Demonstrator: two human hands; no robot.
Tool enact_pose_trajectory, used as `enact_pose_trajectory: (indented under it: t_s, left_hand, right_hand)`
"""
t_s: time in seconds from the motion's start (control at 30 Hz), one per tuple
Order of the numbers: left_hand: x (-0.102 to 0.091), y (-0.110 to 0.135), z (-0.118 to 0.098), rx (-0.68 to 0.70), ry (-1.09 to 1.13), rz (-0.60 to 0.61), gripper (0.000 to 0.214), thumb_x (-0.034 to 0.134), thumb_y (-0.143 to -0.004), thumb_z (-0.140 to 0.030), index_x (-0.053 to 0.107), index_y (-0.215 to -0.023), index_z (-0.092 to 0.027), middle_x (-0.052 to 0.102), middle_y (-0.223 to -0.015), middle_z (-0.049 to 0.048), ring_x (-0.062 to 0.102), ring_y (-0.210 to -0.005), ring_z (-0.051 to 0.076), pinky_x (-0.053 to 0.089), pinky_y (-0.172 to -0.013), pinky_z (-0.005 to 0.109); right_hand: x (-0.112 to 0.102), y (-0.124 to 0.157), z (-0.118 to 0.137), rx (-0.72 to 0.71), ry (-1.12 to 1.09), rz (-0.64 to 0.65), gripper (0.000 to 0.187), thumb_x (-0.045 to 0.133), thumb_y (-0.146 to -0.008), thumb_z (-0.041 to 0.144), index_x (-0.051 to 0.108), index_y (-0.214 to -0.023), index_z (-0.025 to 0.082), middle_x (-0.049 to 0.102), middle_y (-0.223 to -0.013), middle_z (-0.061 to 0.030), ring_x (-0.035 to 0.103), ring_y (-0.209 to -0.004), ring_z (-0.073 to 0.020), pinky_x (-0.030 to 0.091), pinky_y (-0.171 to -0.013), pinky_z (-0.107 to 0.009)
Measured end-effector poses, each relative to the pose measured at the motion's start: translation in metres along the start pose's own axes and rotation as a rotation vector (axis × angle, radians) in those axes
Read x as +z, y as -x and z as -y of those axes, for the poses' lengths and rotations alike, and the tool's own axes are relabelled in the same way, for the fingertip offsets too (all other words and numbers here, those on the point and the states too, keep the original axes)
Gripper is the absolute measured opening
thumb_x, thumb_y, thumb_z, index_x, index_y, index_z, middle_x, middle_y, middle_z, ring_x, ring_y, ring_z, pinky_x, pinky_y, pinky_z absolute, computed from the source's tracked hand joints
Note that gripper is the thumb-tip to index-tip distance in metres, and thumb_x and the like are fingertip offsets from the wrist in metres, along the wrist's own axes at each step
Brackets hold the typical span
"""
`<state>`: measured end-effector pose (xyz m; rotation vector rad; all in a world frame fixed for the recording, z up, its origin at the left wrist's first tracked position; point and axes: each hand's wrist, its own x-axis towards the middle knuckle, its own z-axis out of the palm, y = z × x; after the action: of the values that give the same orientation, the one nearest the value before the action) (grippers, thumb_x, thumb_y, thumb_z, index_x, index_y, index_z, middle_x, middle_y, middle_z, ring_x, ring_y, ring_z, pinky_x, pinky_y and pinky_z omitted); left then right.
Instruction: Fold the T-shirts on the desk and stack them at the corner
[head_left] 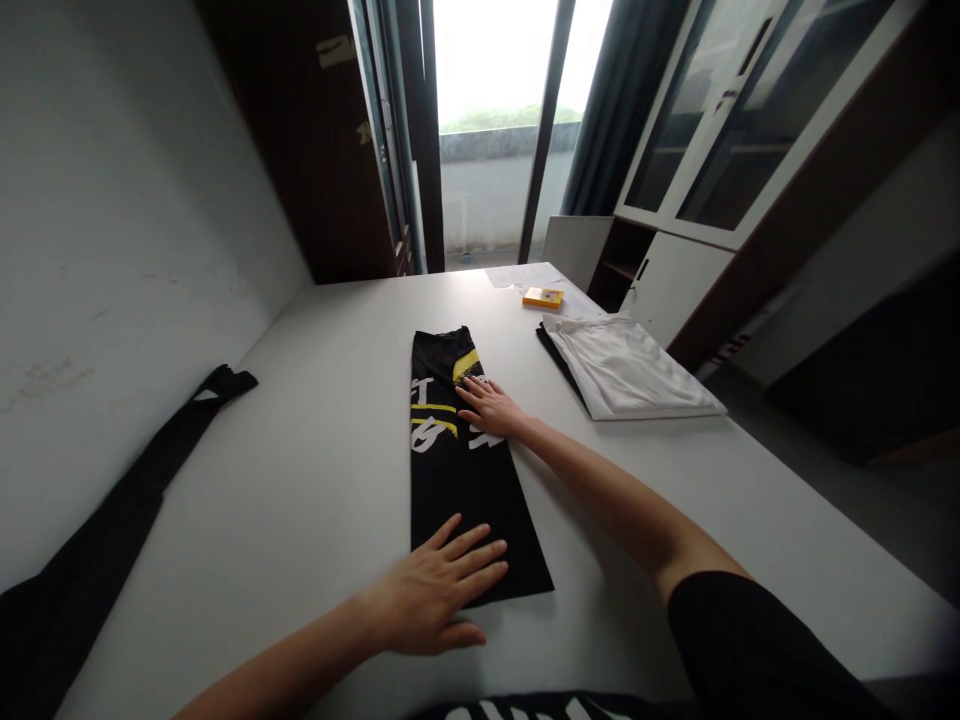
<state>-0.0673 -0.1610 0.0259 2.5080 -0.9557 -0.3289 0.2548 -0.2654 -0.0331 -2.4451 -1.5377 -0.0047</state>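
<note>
A black T-shirt (465, 490) with white lettering and yellow stripes lies folded into a long, narrow strip on the white table. Across its near end, my left hand (442, 585) rests flat with the fingers spread. Farther up, my right hand (489, 408) lies palm down over the print at the strip's right edge, its fingers stretched out. Neither hand grips the fabric. Part of the lettering is hidden under my right hand.
Folded white clothing (630, 365) lies on dark cloth at the table's right side. Behind it are a small orange-yellow box (542, 298) and paper sheets (525, 275). Black cloth (142, 490) stretches along the left wall. A glass-door cabinet (720, 120) stands beyond the right edge.
</note>
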Motion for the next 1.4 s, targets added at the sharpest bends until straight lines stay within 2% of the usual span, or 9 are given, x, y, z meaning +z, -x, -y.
enact_pose_trajectory:
  t_s: [0.13,0.27,0.33,0.43,0.57,0.7,0.87,1.13,1.4]
  left_hand:
    - [-0.003,0.001,0.001,0.025,0.0,-0.032,0.07,0.043,-0.105,-0.057,0.024,-0.165,-0.026,0.031,-0.168,0.0067,0.02,-0.158,0.03,0.006,-0.129,0.055]
    - [-0.004,0.0,0.002,0.006,0.032,-0.061,0.062,0.045,-0.106,-0.053,0.035,-0.161,-0.027,0.037,-0.165,0.0062,0.024,-0.157,0.028,0.008,-0.13,0.054]
    - [-0.004,-0.001,0.003,-0.007,0.062,-0.069,0.058,0.045,-0.106,-0.052,0.04,-0.158,-0.027,0.04,-0.164,0.0057,0.026,-0.156,0.027,0.008,-0.13,0.053]
    - [-0.001,-0.001,0.007,-0.024,0.091,-0.092,0.053,0.046,-0.106,-0.05,0.047,-0.153,-0.025,0.045,-0.161,0.0058,0.031,-0.155,0.026,0.011,-0.13,0.051]
    - [0.004,-0.001,0.011,-0.054,0.086,-0.153,0.048,0.05,-0.105,-0.045,0.053,-0.148,-0.025,0.048,-0.159,0.0067,0.036,-0.152,0.026,0.018,-0.13,0.05]
    - [0.008,-0.002,0.013,-0.074,0.049,-0.134,0.051,0.053,-0.103,-0.043,0.05,-0.15,-0.025,0.042,-0.163,0.0058,0.032,-0.154,0.027,0.016,-0.13,0.051]
    - [0.007,-0.004,0.012,-0.094,0.028,-0.097,0.056,0.053,-0.102,-0.045,0.045,-0.154,-0.025,0.034,-0.167,0.006,0.027,-0.156,0.027,0.014,-0.13,0.053]
    - [0.007,-0.002,0.015,-0.08,0.047,-0.081,0.058,0.052,-0.102,-0.046,0.043,-0.155,-0.026,0.033,-0.168,0.0068,0.026,-0.157,0.028,0.014,-0.13,0.053]
    - [0.004,-0.001,0.016,-0.064,0.053,-0.088,0.06,0.055,-0.101,-0.047,0.043,-0.156,-0.026,0.034,-0.167,0.0082,0.026,-0.156,0.03,0.015,-0.129,0.055]
  right_hand:
    - [0.005,-0.006,0.0,-0.161,-0.014,0.009,0.067,0.036,-0.104,0.064,0.036,-0.162,0.03,0.023,-0.169,-0.0044,0.018,-0.158,-0.0284,0.013,-0.128,-0.052]
    - [0.001,-0.016,-0.002,-0.072,-0.001,-0.059,0.063,0.037,-0.105,0.061,0.046,-0.157,0.026,0.038,-0.164,-0.0068,0.024,-0.156,-0.0304,0.016,-0.128,-0.055]
    - [-0.004,-0.022,-0.001,-0.106,-0.01,-0.111,0.059,0.037,-0.106,0.058,0.052,-0.153,0.025,0.043,-0.161,-0.0065,0.028,-0.155,-0.0284,0.018,-0.128,-0.052]
    - [-0.004,-0.032,0.005,-0.195,-0.042,-0.16,0.058,0.037,-0.107,0.056,0.05,-0.154,0.025,0.037,-0.165,-0.0051,0.027,-0.155,-0.0252,0.02,-0.129,-0.046]
    - [0.007,-0.048,0.007,-0.078,-0.038,-0.069,0.073,0.037,-0.104,0.063,0.037,-0.162,0.019,0.023,-0.17,-0.0101,0.019,-0.157,-0.0289,0.018,-0.128,-0.049]
    - [0.014,-0.068,0.001,-0.012,-0.032,-0.042,0.073,0.03,-0.104,0.066,0.035,-0.163,0.022,0.023,-0.17,-0.0072,0.014,-0.159,-0.0282,0.009,-0.129,-0.051]
    - [0.013,-0.091,-0.001,0.048,-0.036,0.057,0.075,0.033,-0.103,0.067,0.031,-0.164,0.023,0.016,-0.172,-0.0081,0.013,-0.159,-0.0311,0.012,-0.128,-0.052]
    - [0.024,-0.104,0.009,-0.103,-0.012,0.038,0.072,0.033,-0.104,0.066,0.032,-0.164,0.025,0.019,-0.171,-0.0076,0.013,-0.159,-0.0293,0.01,-0.128,-0.053]
    - [0.022,-0.114,0.01,-0.098,-0.027,0.043,0.069,0.035,-0.105,0.064,0.034,-0.163,0.028,0.019,-0.171,-0.0068,0.016,-0.158,-0.03,0.015,-0.127,-0.051]
